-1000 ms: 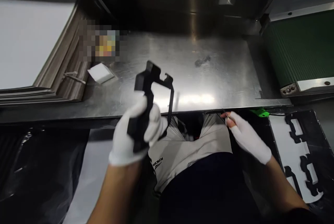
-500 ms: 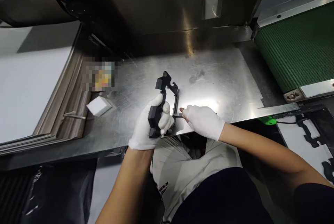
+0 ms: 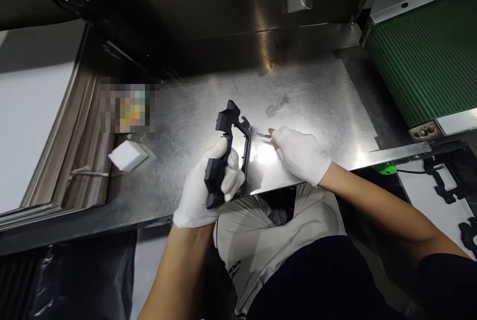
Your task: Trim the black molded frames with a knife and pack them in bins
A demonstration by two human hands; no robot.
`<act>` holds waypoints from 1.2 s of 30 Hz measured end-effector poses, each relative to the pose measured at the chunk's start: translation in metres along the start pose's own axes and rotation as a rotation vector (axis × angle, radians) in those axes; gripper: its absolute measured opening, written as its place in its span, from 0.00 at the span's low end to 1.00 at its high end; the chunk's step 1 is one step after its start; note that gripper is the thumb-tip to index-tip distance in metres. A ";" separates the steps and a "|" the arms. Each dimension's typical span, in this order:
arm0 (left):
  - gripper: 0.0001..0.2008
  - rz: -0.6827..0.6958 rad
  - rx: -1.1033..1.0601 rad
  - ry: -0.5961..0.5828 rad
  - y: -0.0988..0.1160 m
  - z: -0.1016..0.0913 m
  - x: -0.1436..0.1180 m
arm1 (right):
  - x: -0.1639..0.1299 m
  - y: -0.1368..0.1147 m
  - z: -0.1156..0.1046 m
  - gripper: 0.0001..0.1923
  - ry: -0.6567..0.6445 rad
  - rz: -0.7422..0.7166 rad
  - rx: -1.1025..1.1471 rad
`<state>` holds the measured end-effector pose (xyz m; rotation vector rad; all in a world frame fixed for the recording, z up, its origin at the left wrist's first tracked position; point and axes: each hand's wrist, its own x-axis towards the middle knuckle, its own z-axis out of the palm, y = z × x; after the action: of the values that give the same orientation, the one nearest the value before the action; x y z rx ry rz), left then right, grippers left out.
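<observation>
I saw the left hand [image 3: 208, 188], in a white glove, closed tight round the lower end of a black moulded plastic frame part [image 3: 228, 148], held upright just above the front edge of the scratched steel bench top [image 3: 316, 91]. Right hand [image 3: 300, 153], also gloved, pinched a thin metal blade tool [image 3: 263, 135], tip close to the frame's right bar; contact unclear. Small white block [image 3: 127, 154] lay at bench left, green ribbed conveyor belt [image 3: 425, 66] at far right

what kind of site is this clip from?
Likely a factory finishing station: a steel workbench beside a green conveyor belt, with the gloved left hand gripping a black plastic part and the right hand holding a thin tool to it.
</observation>
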<state>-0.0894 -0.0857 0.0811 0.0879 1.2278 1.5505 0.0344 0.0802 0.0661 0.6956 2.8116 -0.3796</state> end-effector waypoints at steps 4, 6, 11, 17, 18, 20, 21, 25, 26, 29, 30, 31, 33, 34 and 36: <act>0.29 0.123 -0.115 -0.088 -0.003 -0.014 -0.010 | 0.002 0.009 0.001 0.18 0.073 0.088 0.025; 0.28 0.184 -0.209 -0.124 -0.007 -0.020 -0.023 | -0.001 0.005 0.006 0.19 0.193 0.042 0.182; 0.29 0.332 -0.509 -0.232 -0.034 -0.022 -0.056 | -0.020 -0.039 0.032 0.24 -0.006 -0.206 1.460; 0.27 0.572 -0.750 -0.322 -0.068 -0.016 -0.070 | -0.045 -0.073 0.061 0.39 -0.188 -0.330 1.884; 0.26 0.575 -0.755 -0.331 -0.070 -0.017 -0.073 | -0.051 -0.071 0.065 0.37 -0.035 -0.260 1.757; 0.26 0.554 -0.710 -0.352 -0.071 -0.020 -0.080 | -0.067 -0.062 0.070 0.30 0.328 -0.054 1.463; 0.26 0.546 -0.657 -0.358 -0.072 -0.019 -0.084 | -0.076 -0.056 0.072 0.29 0.468 0.029 1.338; 0.25 0.403 -0.151 -0.267 -0.090 0.011 -0.094 | -0.128 -0.035 0.069 0.35 0.518 -0.100 1.233; 0.23 0.344 0.054 -0.223 -0.099 0.025 -0.096 | -0.144 -0.030 0.068 0.38 0.426 -0.179 1.269; 0.15 0.278 0.631 -0.201 -0.135 0.065 -0.103 | -0.195 -0.010 0.072 0.42 0.234 -0.181 1.326; 0.16 0.300 0.760 -0.219 -0.146 0.074 -0.106 | -0.213 0.003 0.076 0.41 0.262 -0.097 1.311; 0.18 0.325 0.855 -0.237 -0.156 0.079 -0.109 | -0.232 0.020 0.080 0.39 0.339 0.018 1.283; 0.21 0.302 0.984 -0.269 -0.170 0.079 -0.111 | -0.270 0.066 0.088 0.33 0.523 0.305 1.168; 0.22 0.258 1.020 -0.274 -0.174 0.074 -0.110 | -0.289 0.095 0.091 0.30 0.574 0.470 1.064; 0.23 0.135 1.056 -0.288 -0.177 0.060 -0.102 | -0.322 0.156 0.092 0.24 0.532 0.781 0.754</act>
<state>0.1085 -0.1493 0.0340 1.0499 1.6913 0.7998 0.4017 0.0496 0.0364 2.2081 2.4382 -1.2369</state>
